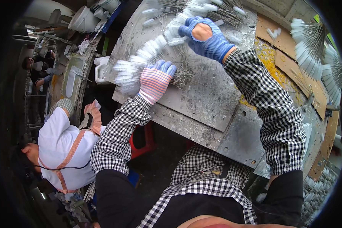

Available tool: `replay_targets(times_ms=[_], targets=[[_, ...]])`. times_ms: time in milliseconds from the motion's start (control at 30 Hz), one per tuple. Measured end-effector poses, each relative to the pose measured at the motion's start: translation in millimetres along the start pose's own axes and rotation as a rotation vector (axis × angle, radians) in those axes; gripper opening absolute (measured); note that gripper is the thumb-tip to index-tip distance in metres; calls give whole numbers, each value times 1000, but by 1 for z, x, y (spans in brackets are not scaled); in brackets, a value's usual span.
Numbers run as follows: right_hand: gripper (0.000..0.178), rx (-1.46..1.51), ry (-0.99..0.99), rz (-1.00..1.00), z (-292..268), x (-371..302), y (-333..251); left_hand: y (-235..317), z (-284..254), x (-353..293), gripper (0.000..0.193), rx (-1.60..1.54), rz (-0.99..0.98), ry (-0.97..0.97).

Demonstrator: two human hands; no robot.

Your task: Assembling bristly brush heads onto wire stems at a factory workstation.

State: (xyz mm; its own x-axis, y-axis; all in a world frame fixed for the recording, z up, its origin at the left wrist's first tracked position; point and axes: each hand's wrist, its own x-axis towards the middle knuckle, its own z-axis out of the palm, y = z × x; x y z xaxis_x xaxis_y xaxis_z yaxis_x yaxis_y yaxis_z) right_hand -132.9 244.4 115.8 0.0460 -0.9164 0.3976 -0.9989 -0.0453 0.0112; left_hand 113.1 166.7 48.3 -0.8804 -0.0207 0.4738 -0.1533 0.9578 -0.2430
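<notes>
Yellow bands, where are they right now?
In the head view, the yellow bands lie toward the upper right, just right of the right hand and its checked sleeve, beside brown cardboard.

OK so from where I'm standing I count one left hand (154, 83) in pink-and-blue striped knit, one right hand (212, 42) in blue knit, and two black-and-white checked sleeves (277, 110). There's one white plastic jug (101, 71), two co-workers (70, 148) and two fanned white bunches (304, 47) on the right. White-bristled, wire-stemmed brushes (129, 70) and thin yellow rings (269, 60)? Dozens overlapping, can't get exact numbers.
</notes>
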Motion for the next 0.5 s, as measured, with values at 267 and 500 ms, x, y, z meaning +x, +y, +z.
replay_targets(times_ms=[267, 500], targets=[[25, 412, -253, 47, 62, -8, -54, 19, -16, -12, 27, -30, -6, -28], [16, 275, -89, -11, 74, -3, -11, 34, -34, -48, 21, -101, -107, -87]])
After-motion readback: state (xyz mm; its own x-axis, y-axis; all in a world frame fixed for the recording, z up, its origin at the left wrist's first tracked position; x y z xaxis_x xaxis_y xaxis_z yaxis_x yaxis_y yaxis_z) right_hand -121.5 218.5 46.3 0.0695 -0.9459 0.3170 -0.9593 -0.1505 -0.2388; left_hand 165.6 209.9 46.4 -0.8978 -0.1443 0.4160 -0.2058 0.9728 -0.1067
